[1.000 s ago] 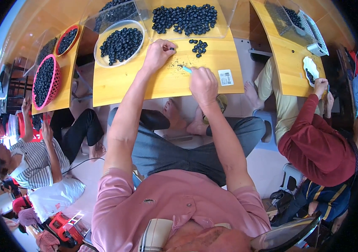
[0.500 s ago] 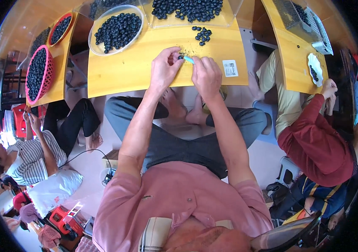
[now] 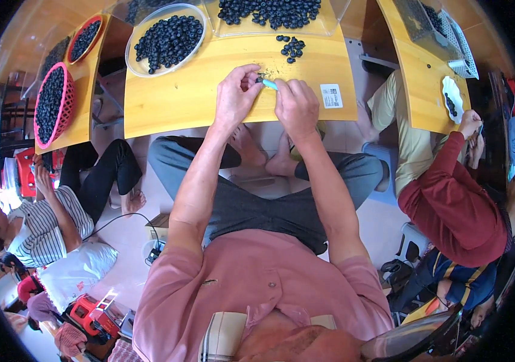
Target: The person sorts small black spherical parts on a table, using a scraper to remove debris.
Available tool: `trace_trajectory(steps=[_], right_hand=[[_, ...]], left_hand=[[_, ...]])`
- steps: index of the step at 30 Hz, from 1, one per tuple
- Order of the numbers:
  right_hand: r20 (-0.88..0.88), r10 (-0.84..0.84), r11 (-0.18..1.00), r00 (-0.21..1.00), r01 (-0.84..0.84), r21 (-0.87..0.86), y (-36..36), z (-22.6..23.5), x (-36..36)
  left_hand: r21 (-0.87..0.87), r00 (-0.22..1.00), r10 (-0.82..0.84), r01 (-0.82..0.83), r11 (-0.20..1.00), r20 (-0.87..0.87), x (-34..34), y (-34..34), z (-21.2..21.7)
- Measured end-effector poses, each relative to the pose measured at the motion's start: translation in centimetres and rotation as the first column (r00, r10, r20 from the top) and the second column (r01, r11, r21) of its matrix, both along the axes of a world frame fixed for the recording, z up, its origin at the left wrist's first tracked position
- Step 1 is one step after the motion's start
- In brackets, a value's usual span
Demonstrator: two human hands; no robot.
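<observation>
My left hand [image 3: 237, 96] pinches a small dark round bead-like piece [image 3: 259, 79] between thumb and fingers, above the yellow table. Closed around a slim turquoise-handled tool [image 3: 269, 84], my right hand [image 3: 297, 105] holds its end against that piece. The tool's tip is too small to make out. Dark crumbs [image 3: 268, 73] lie on the wood just beyond my fingers. Farther off sits a small cluster of the same dark round pieces [image 3: 292, 49].
A clear round bowl [image 3: 129, 57] of dark pieces stands at the far left of the table [image 3: 167, 108], beside a clear tray [image 3: 269, 33] with more. A white label [image 3: 331, 96] lies at right. Co-workers sit on both sides; a pink basket [image 3: 67, 105] stands left.
My hands stay almost in place, with the tool and the dark piece shifting slightly. The co-workers' hands at left and right have moved a little.
</observation>
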State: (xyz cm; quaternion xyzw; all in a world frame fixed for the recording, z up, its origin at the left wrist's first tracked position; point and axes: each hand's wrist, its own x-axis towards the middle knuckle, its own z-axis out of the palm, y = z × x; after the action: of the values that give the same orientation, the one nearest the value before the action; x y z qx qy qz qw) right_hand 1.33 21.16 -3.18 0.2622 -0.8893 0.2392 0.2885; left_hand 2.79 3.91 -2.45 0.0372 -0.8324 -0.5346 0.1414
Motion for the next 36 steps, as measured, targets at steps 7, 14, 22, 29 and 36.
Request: trace_trajectory(steps=[7, 14, 22, 29, 36], right_hand=[[0.001, 0.009, 1.0, 1.0, -0.009, -0.013, -0.2, -0.2, -0.1], [0.051, -0.054, 0.999, 0.997, 0.054, 0.007, -0.6, 0.0, -0.4], [0.025, -0.063, 0.997, 0.998, 0.064, -0.035, 0.4, -0.2, 0.0], [-0.001, -0.045, 0.997, 0.999, 0.045, -0.067, -0.3, 0.1, 0.0], [0.0, -0.034, 0.998, 0.999, 0.034, -0.056, 0.0, -0.1, -0.1]], left_hand=[[0.246, 1.0, -0.022, 0.021, 0.969, 0.004, 0.0, -0.2, -0.6], [0.416, 0.998, 0.027, -0.003, 0.91, -0.053, 0.0, -0.8, -1.1], [-0.012, 0.941, 0.093, -0.102, 0.995, -0.325, -0.3, -3.1, 0.7], [-0.483, 0.899, 0.163, -0.363, 0.797, -0.407, -4.9, -14.4, 6.1], [-0.617, 0.904, -0.419, 0.282, 0.734, -0.085, -11.2, -4.4, 5.9]])
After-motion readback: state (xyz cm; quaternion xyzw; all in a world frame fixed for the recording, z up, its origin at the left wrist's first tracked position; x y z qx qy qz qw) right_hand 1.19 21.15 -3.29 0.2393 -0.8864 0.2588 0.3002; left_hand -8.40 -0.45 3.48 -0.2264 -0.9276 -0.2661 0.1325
